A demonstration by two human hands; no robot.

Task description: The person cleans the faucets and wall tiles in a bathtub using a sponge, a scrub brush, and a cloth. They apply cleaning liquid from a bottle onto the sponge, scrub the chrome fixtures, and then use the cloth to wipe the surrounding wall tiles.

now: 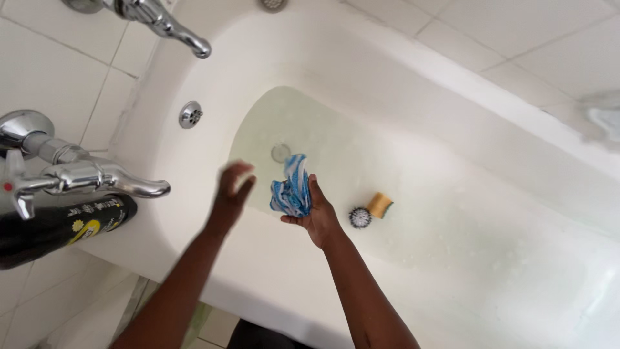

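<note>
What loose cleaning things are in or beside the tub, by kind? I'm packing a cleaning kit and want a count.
Cloth, blue and white, in the right hand: 1
Sponge, yellow: 1
Scrub ball, dark: 1
Bottle, black, on the tub edge: 1
Total: 4

blue-and-white striped cloth (292,189), white bathtub (271,271), yellow sponge (380,205), black bottle (58,227)

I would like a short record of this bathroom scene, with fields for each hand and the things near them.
right hand: holds a blue and white cloth over the water
left hand: open, blurred, holds nothing
bathtub: white, shallow water inside
in the water: round brush beside a yellow sponge
drain: under water, near the cloth
tub edge: dark bottle lying below the tap
</note>
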